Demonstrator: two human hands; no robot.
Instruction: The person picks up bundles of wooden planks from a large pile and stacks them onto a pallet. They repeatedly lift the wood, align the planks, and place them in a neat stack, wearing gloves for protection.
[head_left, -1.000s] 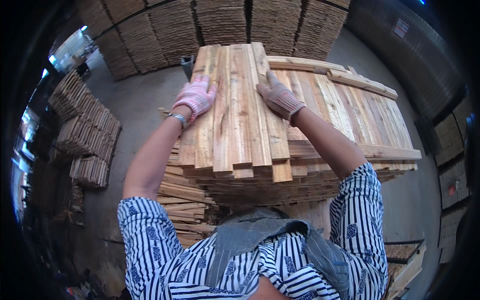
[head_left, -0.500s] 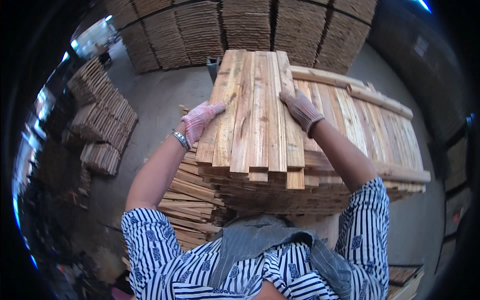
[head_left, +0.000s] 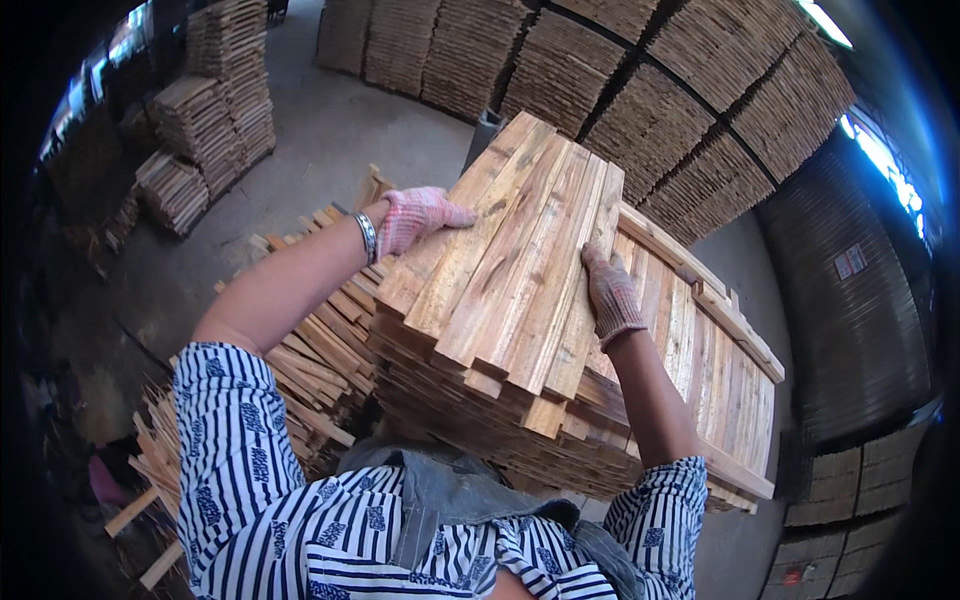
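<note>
A row of light brown wooden boards lies side by side on top of a larger board stack, their near ends uneven. My left hand, in a pink and white knit glove, grips the row's left edge with its thumb on the top face. Against the right edge, my right hand presses in a similar glove, its fingers partly hidden beside the wood. Both hands hold the row between them.
More boards lie flat on the right, with a loose batten across them. Loose wood strips are heaped at the left. Stacked timber stands far left, and tall timber piles line the back. A metal post stands behind the boards.
The view has turned, so the boards now slant toward the upper right. Both hands remain on the row's edges, and the boards keep about the same arrangement.
</note>
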